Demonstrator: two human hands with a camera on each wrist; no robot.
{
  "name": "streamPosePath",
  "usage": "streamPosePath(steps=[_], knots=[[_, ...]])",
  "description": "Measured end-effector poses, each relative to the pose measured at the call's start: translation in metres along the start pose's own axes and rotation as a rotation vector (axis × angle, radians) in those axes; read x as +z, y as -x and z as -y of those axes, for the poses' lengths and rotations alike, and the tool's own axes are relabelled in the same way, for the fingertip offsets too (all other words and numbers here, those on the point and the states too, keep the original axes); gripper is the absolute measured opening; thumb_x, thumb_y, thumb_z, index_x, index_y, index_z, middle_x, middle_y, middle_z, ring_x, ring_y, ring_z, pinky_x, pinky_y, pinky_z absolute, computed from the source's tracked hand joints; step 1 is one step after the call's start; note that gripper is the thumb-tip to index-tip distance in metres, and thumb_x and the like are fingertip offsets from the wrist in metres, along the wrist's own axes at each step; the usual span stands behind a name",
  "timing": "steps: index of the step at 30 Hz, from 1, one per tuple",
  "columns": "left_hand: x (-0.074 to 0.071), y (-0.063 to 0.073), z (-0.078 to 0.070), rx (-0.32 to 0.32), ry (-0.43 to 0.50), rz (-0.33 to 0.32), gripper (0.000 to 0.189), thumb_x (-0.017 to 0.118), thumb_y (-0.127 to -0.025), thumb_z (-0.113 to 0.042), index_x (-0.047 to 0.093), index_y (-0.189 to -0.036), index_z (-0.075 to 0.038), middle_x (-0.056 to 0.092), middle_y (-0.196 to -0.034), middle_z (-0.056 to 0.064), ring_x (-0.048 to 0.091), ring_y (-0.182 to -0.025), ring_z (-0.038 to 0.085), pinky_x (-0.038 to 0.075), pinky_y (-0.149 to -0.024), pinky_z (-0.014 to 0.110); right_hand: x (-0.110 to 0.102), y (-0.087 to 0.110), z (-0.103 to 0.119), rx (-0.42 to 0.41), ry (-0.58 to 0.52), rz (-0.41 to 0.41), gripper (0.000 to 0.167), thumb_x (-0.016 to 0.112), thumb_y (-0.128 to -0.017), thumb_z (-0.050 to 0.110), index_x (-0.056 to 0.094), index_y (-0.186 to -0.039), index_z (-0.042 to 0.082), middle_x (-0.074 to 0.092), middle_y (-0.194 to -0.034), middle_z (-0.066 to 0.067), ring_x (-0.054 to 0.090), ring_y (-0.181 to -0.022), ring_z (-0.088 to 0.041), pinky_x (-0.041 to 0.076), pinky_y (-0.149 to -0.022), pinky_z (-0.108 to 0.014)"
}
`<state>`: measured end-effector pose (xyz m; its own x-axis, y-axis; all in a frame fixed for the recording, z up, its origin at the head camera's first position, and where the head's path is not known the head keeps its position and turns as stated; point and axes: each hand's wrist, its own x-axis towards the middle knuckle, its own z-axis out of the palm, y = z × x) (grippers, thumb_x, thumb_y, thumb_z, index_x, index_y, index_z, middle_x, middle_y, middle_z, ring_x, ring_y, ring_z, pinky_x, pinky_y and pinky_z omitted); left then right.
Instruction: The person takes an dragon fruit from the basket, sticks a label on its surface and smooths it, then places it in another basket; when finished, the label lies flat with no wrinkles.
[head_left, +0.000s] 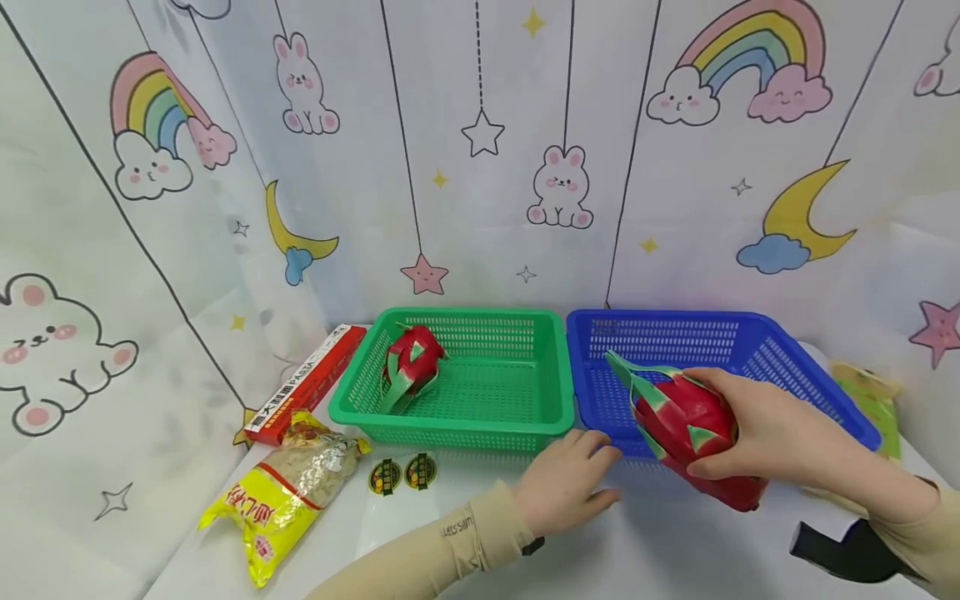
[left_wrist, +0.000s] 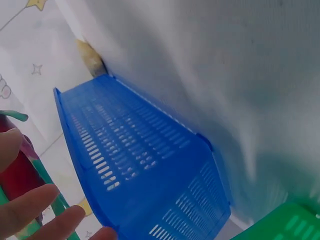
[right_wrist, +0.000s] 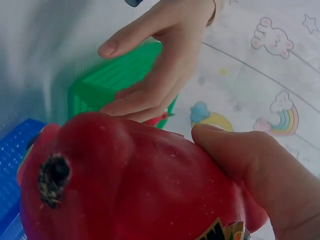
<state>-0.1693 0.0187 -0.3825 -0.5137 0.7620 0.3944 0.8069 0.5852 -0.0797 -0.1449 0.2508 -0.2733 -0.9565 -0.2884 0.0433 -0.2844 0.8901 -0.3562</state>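
A red dragon fruit (head_left: 693,417) with green-tipped scales is gripped in my right hand (head_left: 787,429), tilted over the front of the blue basket (head_left: 660,333). Its dark stem scar and part of a black-and-gold label (right_wrist: 220,231) show in the right wrist view. My left hand (head_left: 566,483) hovers before the two baskets with loosely spread fingers, holding nothing; its fingers (left_wrist: 65,220) appear in front of the blue basket in the left wrist view. Another dragon fruit (head_left: 422,354) lies at the left end of the green basket (head_left: 450,425).
Left of the green basket lie a red pasta box (head_left: 307,383) and a yellow-and-clear food bag (head_left: 292,483). Two round black-and-gold stickers (head_left: 401,475) sit before the green basket. A green packet (head_left: 870,400) is right of the blue basket. A patterned curtain (head_left: 480,208) hangs behind.
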Motion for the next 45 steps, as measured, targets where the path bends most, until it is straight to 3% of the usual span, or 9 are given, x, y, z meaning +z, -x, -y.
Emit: streamPosePath(steps=[8, 20, 24, 33, 41, 45], knots=[[0.010, -0.012, 0.006, -0.004, -0.133, -0.067, 0.026, 0.054, -0.091, -0.034, 0.060, -0.109, -0.016, 0.057, -0.110, -0.002, 0.051, -0.102, 0.014, 0.044, -0.090, 0.025, -0.002, -0.028, -0.007, 0.000, -0.028, 0.022, 0.095, 0.084, -0.059, 0.039, 0.038, -0.131, -0.003, 0.061, -0.098, -0.012, 0.059, -0.081, -0.020, 0.053, -0.051, -0.030], [0.021, -0.026, 0.012, -0.010, -0.265, -0.021, 0.025, 0.055, -0.091, -0.033, 0.057, -0.111, -0.019, 0.058, -0.107, -0.007, 0.053, -0.101, 0.008, 0.044, -0.089, 0.020, -0.006, -0.070, -0.014, 0.057, -0.062, 0.065, 0.099, 0.082, -0.061, 0.039, 0.032, -0.132, -0.008, 0.056, -0.106, -0.025, 0.058, -0.086, -0.032, 0.054, -0.051, -0.032], [0.021, -0.032, 0.014, -0.015, -0.285, -0.011, 0.023, 0.054, -0.091, -0.030, 0.057, -0.111, -0.020, 0.058, -0.106, -0.008, 0.055, -0.098, 0.006, 0.046, -0.083, 0.017, -0.007, -0.083, -0.017, 0.055, -0.063, 0.082, 0.098, 0.081, -0.062, 0.038, 0.032, -0.132, -0.009, 0.057, -0.106, -0.026, 0.060, -0.085, -0.032, 0.054, -0.052, -0.033], [0.018, -0.043, 0.022, -0.025, -0.262, 0.124, 0.029, 0.066, -0.084, -0.024, 0.060, -0.112, -0.022, 0.062, -0.107, -0.010, 0.059, -0.097, 0.004, 0.046, -0.083, 0.020, -0.004, -0.108, -0.019, 0.067, -0.048, 0.120, 0.096, 0.079, -0.065, 0.040, 0.032, -0.130, -0.012, 0.057, -0.104, -0.026, 0.060, -0.083, -0.031, 0.054, -0.057, -0.037], [0.014, -0.053, 0.024, 0.004, -0.259, 0.270, 0.038, 0.066, -0.085, -0.029, 0.056, -0.121, -0.025, 0.062, -0.115, -0.013, 0.057, -0.107, 0.002, 0.039, -0.098, 0.021, 0.008, -0.130, -0.029, 0.062, -0.032, 0.173, 0.093, 0.079, -0.064, 0.041, 0.035, -0.127, -0.013, 0.058, -0.103, -0.025, 0.061, -0.082, -0.029, 0.055, -0.061, -0.039], [0.016, -0.054, 0.021, 0.019, -0.277, 0.281, 0.039, 0.064, -0.086, -0.031, 0.055, -0.124, -0.026, 0.062, -0.116, -0.015, 0.056, -0.108, 0.000, 0.038, -0.099, 0.021, 0.015, -0.137, -0.035, 0.059, -0.008, 0.202, 0.090, 0.079, -0.063, 0.041, 0.039, -0.122, -0.013, 0.059, -0.099, -0.024, 0.060, -0.081, -0.029, 0.055, -0.062, -0.040]])
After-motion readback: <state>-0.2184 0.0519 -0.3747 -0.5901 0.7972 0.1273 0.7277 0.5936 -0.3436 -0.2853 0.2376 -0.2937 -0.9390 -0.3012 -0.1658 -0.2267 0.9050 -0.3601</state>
